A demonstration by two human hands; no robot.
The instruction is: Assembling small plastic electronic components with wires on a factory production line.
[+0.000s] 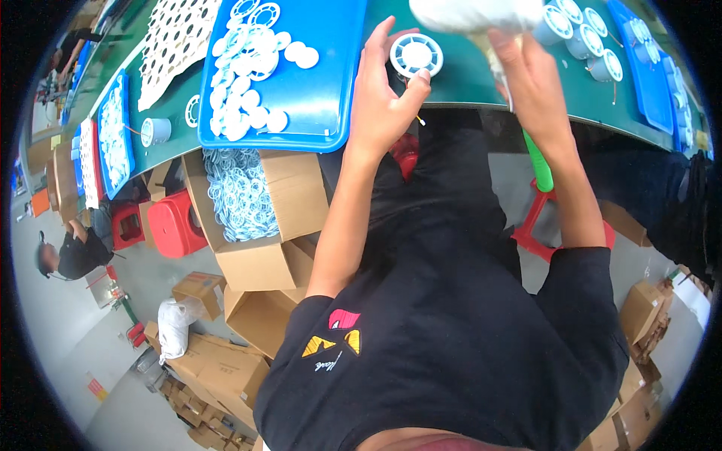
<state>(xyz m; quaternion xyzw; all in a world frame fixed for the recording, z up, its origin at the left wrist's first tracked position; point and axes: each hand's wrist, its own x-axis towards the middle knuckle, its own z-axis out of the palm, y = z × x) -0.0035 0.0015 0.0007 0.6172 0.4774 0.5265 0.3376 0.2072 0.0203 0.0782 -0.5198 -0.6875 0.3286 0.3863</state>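
At the near edge of the green table, my left hand [381,98] curls round the side of a small round housing [416,54] with a pale slotted top, thumb at its lower rim. A short wire end shows below it. My right hand [535,94] is closed round the handle of a mallet with a large whitish head [477,13], raised right of the housing and blurred by motion. A green rod-like piece [538,161] shows below that hand; whether it belongs to the mallet I cannot tell.
A blue tray [342,113] with white discs and rings stands left. Several similar housings [588,41] stand right, near another blue tray [639,90]. Below are an open carton [297,188] of pale rings and red stools [177,223]. A person [75,252] is far left.
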